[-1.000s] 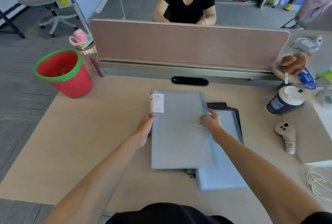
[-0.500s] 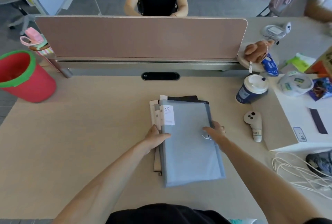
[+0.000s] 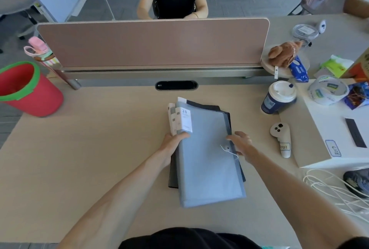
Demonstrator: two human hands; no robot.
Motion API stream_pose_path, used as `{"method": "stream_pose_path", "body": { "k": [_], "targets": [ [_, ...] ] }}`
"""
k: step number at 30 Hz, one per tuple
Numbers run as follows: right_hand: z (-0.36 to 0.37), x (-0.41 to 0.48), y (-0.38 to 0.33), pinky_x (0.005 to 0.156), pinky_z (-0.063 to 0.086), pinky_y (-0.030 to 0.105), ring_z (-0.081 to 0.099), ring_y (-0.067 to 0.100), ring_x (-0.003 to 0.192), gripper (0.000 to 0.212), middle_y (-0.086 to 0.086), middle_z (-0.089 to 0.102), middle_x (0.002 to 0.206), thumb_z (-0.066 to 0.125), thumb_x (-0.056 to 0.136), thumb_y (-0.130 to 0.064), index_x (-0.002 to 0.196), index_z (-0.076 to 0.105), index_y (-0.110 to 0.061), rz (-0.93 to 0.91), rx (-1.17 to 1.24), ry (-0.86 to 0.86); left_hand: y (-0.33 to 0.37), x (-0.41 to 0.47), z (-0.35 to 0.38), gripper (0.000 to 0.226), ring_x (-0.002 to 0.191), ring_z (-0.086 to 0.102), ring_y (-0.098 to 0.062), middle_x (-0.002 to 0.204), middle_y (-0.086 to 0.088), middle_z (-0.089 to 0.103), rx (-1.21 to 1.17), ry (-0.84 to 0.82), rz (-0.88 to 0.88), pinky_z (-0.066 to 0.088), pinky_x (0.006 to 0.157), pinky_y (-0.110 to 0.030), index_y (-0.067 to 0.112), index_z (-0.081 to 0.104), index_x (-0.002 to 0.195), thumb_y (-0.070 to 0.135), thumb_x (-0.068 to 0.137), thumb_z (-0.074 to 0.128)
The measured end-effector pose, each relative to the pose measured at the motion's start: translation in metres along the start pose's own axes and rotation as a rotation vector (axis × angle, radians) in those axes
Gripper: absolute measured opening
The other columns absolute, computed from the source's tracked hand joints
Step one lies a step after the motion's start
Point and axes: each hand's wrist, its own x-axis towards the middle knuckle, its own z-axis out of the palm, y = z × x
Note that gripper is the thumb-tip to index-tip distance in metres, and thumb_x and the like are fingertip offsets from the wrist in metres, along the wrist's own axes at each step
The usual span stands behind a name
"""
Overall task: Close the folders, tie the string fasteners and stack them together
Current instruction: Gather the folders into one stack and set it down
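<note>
A light blue folder (image 3: 205, 154) lies closed on top of a stack in the middle of the desk, a white label reading 20 at its upper left corner. A dark folder (image 3: 207, 107) shows beneath it at the top, left and right edges. More white label tabs stick out at the stack's upper left. A white string (image 3: 229, 151) runs loose from the button fastener (image 3: 228, 148) near the right edge. My left hand (image 3: 173, 142) grips the stack's left edge. My right hand (image 3: 242, 144) holds the right edge, beside the fastener.
A red bucket with a green rim (image 3: 26, 89) stands at the left. On the right are a lidded coffee cup (image 3: 279, 97), a white controller (image 3: 281, 138), a white box (image 3: 335, 138), a tape roll (image 3: 327, 93) and white cables (image 3: 335, 192). A pink divider (image 3: 153, 43) crosses the back; a person sits behind it.
The blue folder has been carried right and set squarely on the stack. Both hands have slid to the stack's side edges, and the fastener and string show again.
</note>
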Motion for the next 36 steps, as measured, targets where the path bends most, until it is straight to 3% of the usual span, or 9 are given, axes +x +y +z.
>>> {"method": "stream_pose_path", "body": {
  "k": [4,8,12,14,18,23,28,31,36],
  "targets": [
    [0.005,-0.008,-0.007,0.057,0.051,0.023,0.057,0.014,0.071,0.044,0.004,0.060,0.093,0.066,0.083,-0.022,0.124,0.055,-0.010,-0.048,0.035,-0.001,0.017,-0.010,0.002,0.051,0.078,0.066,-0.022,0.089,-0.004,0.072,-0.005,0.028,0.079,0.050,0.073,-0.031,0.013,0.066,0.108,0.022,0.058,0.066],
    [0.016,-0.020,-0.016,0.088,0.053,0.037,0.059,0.021,0.091,0.055,0.005,0.057,0.111,0.072,0.078,-0.029,0.126,0.051,-0.013,-0.081,0.134,0.019,0.026,-0.017,-0.013,0.060,0.096,0.066,-0.025,0.104,-0.004,0.072,0.013,0.064,0.147,0.051,0.088,-0.039,0.018,0.062,0.116,0.024,0.057,0.068],
    [0.032,-0.034,-0.031,0.070,0.052,0.031,0.061,0.017,0.074,0.030,0.004,0.063,0.091,0.073,0.078,-0.020,0.104,0.061,-0.010,-0.151,0.227,-0.001,0.033,-0.025,-0.040,0.069,0.099,0.062,-0.022,0.108,-0.003,0.068,0.031,0.106,0.190,0.047,0.088,-0.036,0.018,0.056,0.119,0.025,0.052,0.068],
    [0.041,-0.041,-0.040,0.065,0.051,0.027,0.063,0.016,0.075,0.029,0.002,0.065,0.089,0.073,0.077,-0.018,0.101,0.060,-0.010,-0.188,0.233,-0.005,0.038,-0.030,-0.053,0.071,0.098,0.060,-0.020,0.108,-0.002,0.066,0.067,0.134,0.228,0.045,0.086,-0.034,0.016,0.055,0.119,0.027,0.049,0.067],
    [0.059,-0.052,-0.058,0.080,0.059,0.040,0.068,0.028,0.097,0.048,0.014,0.066,0.111,0.070,0.065,-0.024,0.108,0.057,-0.008,-0.260,0.221,0.005,0.057,-0.043,-0.074,0.057,0.084,0.057,-0.013,0.099,-0.002,0.067,0.148,0.130,0.318,0.041,0.070,-0.024,0.008,0.058,0.107,0.012,0.050,0.062],
    [0.079,-0.078,-0.096,0.080,0.046,0.032,0.056,0.020,0.098,0.043,0.005,0.054,0.109,0.066,0.082,-0.018,0.115,0.038,-0.012,-0.444,0.154,0.048,0.078,-0.054,-0.107,0.044,0.083,0.057,-0.013,0.094,-0.002,0.064,0.127,0.145,0.415,0.046,0.070,-0.021,0.017,0.055,0.095,-0.001,0.055,0.063],
    [0.097,-0.098,-0.119,0.089,0.047,0.039,0.053,0.022,0.099,0.041,0.002,0.050,0.110,0.062,0.087,-0.021,0.116,0.034,-0.014,-0.578,0.027,0.150,0.094,-0.054,-0.133,0.059,0.095,0.057,-0.013,0.106,-0.001,0.062,0.090,0.164,0.472,0.047,0.076,-0.025,0.020,0.050,0.104,-0.001,0.049,0.059],
    [0.107,-0.106,-0.123,0.084,0.046,0.039,0.051,0.023,0.095,0.037,0.004,0.049,0.106,0.060,0.090,-0.017,0.114,0.033,-0.010,-0.615,0.009,0.197,0.096,-0.053,-0.144,0.074,0.105,0.055,-0.016,0.117,-0.002,0.060,0.100,0.159,0.467,0.047,0.077,-0.027,0.016,0.042,0.120,-0.001,0.050,0.058],
    [0.117,-0.115,-0.125,0.080,0.037,0.033,0.050,0.023,0.094,0.039,0.004,0.048,0.105,0.060,0.090,-0.017,0.115,0.033,-0.005,-0.642,-0.004,0.230,0.097,-0.048,-0.159,0.075,0.113,0.055,-0.019,0.121,-0.002,0.059,0.151,0.114,0.455,0.047,0.079,-0.029,0.019,0.040,0.122,0.001,0.051,0.059]
  ]
}}
